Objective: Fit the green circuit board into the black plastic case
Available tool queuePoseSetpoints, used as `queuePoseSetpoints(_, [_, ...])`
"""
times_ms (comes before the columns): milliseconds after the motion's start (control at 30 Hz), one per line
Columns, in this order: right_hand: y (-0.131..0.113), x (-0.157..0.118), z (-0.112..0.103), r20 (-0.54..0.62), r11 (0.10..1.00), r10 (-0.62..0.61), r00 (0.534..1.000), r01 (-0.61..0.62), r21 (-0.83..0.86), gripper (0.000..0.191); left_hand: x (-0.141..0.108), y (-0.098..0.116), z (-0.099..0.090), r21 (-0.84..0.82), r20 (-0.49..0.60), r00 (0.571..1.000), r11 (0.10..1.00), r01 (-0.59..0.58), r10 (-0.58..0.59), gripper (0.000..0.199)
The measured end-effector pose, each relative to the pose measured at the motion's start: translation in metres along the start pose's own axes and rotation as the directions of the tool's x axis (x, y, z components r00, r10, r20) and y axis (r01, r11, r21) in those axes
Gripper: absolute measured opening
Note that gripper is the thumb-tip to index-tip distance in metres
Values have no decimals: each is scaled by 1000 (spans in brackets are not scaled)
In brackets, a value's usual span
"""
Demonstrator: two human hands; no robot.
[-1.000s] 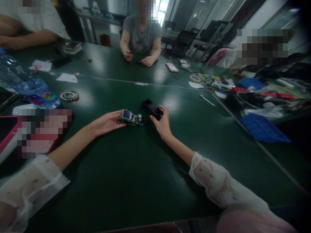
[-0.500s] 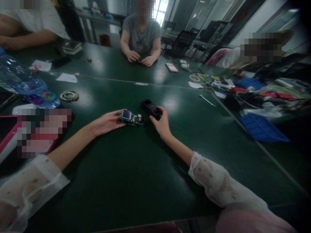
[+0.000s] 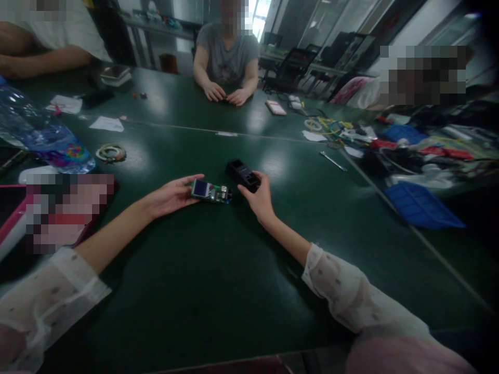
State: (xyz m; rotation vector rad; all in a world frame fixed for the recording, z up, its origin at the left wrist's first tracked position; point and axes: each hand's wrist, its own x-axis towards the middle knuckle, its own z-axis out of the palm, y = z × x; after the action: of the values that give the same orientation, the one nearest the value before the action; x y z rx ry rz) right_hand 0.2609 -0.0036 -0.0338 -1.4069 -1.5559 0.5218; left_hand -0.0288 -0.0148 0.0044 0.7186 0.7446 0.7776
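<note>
My left hand (image 3: 175, 196) grips the left end of a small green circuit board (image 3: 213, 196) with a little dark screen on it. One finger reaches along the board's upper edge, and others pass by its lower edge. Metal connectors stand at the board's right end, which points at my right hand. In my right hand (image 3: 258, 196) is a black plastic case (image 3: 240, 174) with a rectangular opening at its far end, thumb on the near side and fingers on the right. Board and case are close together but apart, low over the green table (image 3: 218, 280).
Left lie a water bottle (image 3: 50, 137), a bracelet (image 3: 111, 152) and a phone-like item (image 3: 74, 213). A wrench (image 3: 332, 161), blue bins (image 3: 423, 205) and tangled cables (image 3: 331, 126) are at right. A person (image 3: 227, 57) sits opposite; others sit at both sides.
The circuit board has tilted so its screen faces me more, and a finger of my left hand now extends above it. My right hand and the case have barely moved.
</note>
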Motion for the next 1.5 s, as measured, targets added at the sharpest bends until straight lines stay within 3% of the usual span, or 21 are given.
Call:
queuePoseSetpoints(267, [5,3,5,-39,1000,-12,999,12,9,51,2,-1,-1,-21,8,1000,1000,-3,3,55])
queuePoseSetpoints(633, [-6,0,1,-71,995,7,997,0,100,48,3,0,2,-139,-13,1000,990,8,-10,33])
queuePoseSetpoints(800, [-13,-2,1,-15,980,4,1000,-1,200,53,3,1,2,-153,-37,999,988,21,-27,30])
queuePoseSetpoints(967, [-28,-8,-2,56,975,-125,991,112,189,57,3,1,3,-164,-15,999,986,29,-32,32])
queuePoseSetpoints(1167, [-38,-15,-4,142,946,-261,955,223,236,53,4,1,5,-160,-2,999,986,43,-44,26])
queuePoseSetpoints(1500, [-42,-15,-5,321,932,-361,876,327,154,51,5,0,1,-173,22,999,984,42,-39,19])
